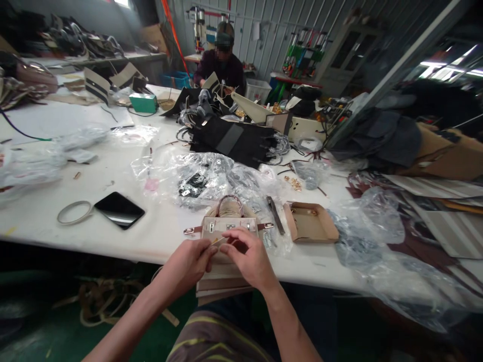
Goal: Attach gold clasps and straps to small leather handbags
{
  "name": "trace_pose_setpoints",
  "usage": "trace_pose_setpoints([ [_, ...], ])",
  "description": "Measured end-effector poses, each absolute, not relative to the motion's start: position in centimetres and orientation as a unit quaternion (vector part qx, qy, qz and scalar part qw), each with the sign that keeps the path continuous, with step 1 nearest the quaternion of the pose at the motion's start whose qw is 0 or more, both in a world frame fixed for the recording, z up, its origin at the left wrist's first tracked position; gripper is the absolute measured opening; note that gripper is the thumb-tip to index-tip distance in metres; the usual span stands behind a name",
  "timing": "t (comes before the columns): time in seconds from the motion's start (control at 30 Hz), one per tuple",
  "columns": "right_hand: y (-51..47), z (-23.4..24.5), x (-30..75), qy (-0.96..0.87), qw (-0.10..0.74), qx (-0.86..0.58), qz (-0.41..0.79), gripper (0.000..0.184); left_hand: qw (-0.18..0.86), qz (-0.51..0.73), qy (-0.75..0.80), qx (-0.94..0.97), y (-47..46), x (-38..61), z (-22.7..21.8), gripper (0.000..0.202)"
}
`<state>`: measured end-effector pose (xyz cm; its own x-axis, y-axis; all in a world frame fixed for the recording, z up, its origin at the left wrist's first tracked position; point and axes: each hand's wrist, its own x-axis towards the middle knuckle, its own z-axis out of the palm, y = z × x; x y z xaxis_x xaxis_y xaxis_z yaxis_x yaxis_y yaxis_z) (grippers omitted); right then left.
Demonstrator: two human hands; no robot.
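Note:
Above the front edge of the table, my left hand (198,255) pinches a thin pale strip (219,241) with a small gold-coloured spot on it. My right hand (247,254) is curled at the other end of that strip, thumb and forefinger close together; what lies between them is hidden. Just behind my fingers is a beige handbag part (209,226) with small metal fittings, brown buckled side straps (193,230) and an arched brown handle (231,197). Pale layered panels (222,285) hang over the table edge below my hands.
A black phone (119,209) and a tape ring (74,212) lie left. A brown tray (315,223) and a dark metal tool (275,215) lie right. Plastic bags of metal parts (204,178) and black bag panels (230,138) are beyond. A person (222,63) sits opposite.

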<state>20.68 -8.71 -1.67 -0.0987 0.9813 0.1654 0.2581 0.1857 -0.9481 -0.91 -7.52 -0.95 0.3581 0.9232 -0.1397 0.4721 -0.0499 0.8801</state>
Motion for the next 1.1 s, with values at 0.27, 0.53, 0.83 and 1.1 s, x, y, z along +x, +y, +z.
trace_pose_setpoints([
  [0.27,-8.5,-2.5,20.3,-0.587,0.483,-0.554,0.339,0.018,0.43,0.248,0.539,0.68,-6.5,-0.8,-0.6,0.059],
  [0.53,-6.7,-3.9,19.7,-0.501,0.464,-0.665,0.303,0.03,0.469,0.165,0.511,0.701,-0.8,-0.4,0.7,0.062],
  [0.83,-5.7,-4.5,19.8,-0.514,0.438,-0.692,0.256,0.039,0.485,-0.032,0.523,0.7,3.2,0.5,3.0,0.05],
  [1.1,-5.5,-4.3,19.5,-0.531,0.419,-0.7,0.228,0.046,0.487,-0.026,0.533,0.691,3.3,0.2,2.1,0.045],
])
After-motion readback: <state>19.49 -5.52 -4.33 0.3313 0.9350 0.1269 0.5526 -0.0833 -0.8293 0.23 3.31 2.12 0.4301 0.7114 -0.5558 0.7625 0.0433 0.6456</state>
